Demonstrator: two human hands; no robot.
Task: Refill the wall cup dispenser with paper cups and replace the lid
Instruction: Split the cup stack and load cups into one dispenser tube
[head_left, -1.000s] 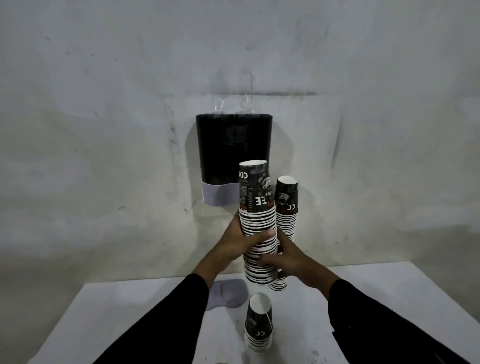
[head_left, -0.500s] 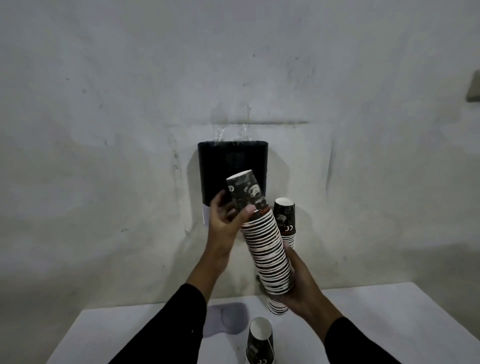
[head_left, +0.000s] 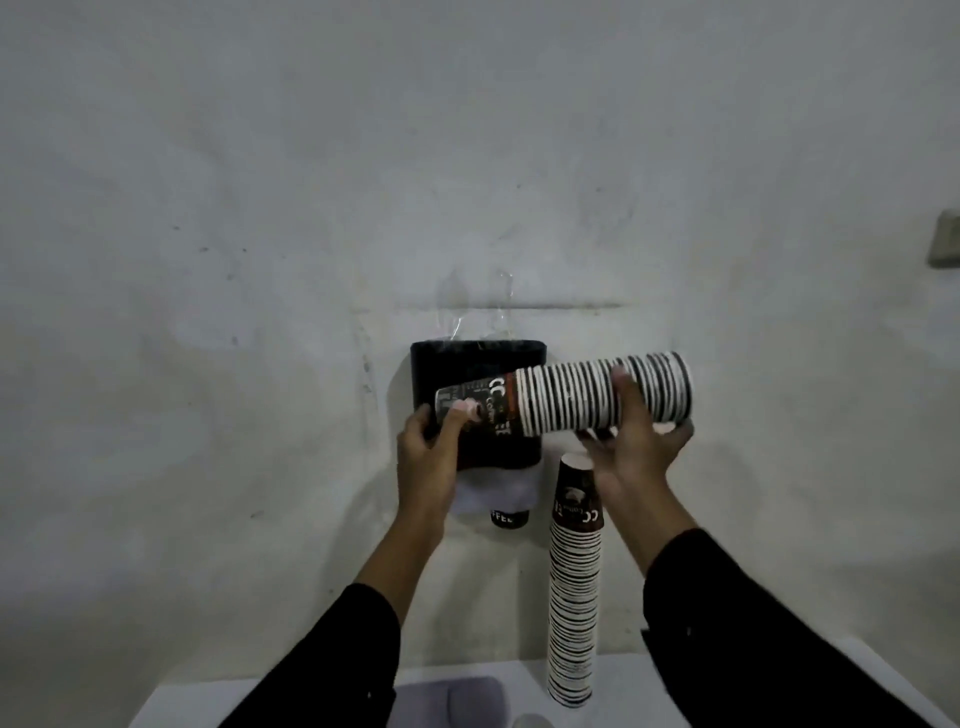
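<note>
Nearest, on table (head_left: 779, 670): lid (head_left: 449, 699), and tall spare stack (head_left: 574, 587) at right. Farther, cup stack (head_left: 582, 392) held level: left hand (head_left: 434, 457) pinching its base end, right hand (head_left: 631, 447) cradling rims. Behind, open-topped dispenser (head_left: 478, 395) on wall. Loading step; next, probably upend and lower in.

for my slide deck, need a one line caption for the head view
Both hands, left hand and right hand, hold a stack of paper cups sideways before the black wall dispenser.
</note>
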